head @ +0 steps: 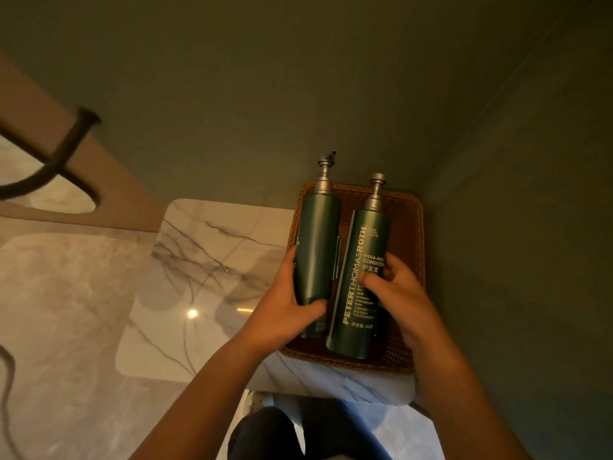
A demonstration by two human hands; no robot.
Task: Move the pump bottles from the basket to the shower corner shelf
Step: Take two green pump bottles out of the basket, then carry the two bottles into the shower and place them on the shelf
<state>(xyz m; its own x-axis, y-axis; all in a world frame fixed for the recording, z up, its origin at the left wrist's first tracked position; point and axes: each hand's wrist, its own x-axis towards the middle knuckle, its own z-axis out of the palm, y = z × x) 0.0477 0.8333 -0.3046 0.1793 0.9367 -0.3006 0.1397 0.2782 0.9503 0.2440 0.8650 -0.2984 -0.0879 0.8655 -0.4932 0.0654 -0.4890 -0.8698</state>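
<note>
Two dark green pump bottles with grey pump heads lie side by side in a brown wicker basket (409, 224) against the wall corner. My left hand (288, 303) grips the lower body of the left pump bottle (316, 240), thumb across its front. My right hand (394, 290) wraps around the right pump bottle (356, 283), which carries white lettering down its side. Both bottles point their pumps away from me. The shower corner shelf is not in view.
The basket rests on a white marble ledge (205, 280) with grey veins. Dark green walls (517, 227) close in behind and to the right. A dark hose and fitting (66, 151) hang at the left. My knee (308, 433) is below the ledge.
</note>
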